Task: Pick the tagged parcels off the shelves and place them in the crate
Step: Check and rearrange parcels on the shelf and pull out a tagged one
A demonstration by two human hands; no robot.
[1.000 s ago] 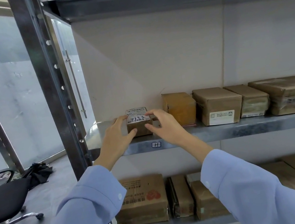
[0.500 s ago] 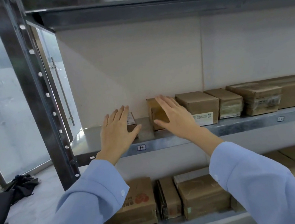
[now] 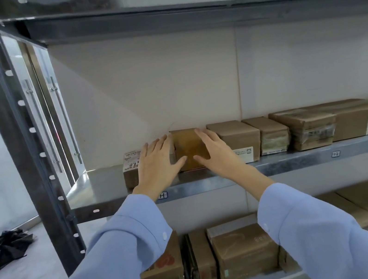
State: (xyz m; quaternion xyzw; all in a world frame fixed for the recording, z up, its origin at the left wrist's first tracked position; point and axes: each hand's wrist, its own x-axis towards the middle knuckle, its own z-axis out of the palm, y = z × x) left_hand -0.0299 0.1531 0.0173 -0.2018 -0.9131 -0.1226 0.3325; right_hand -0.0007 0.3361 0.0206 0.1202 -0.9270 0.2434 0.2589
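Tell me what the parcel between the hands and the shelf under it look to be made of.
Parcel: brown cardboard by the look, mostly matte, with a glossier amber sheen on its front that suggests packing tape. Shelf: sheet metal, probably galvanised steel, grey and semi-glossy; it reflects light near its left end.
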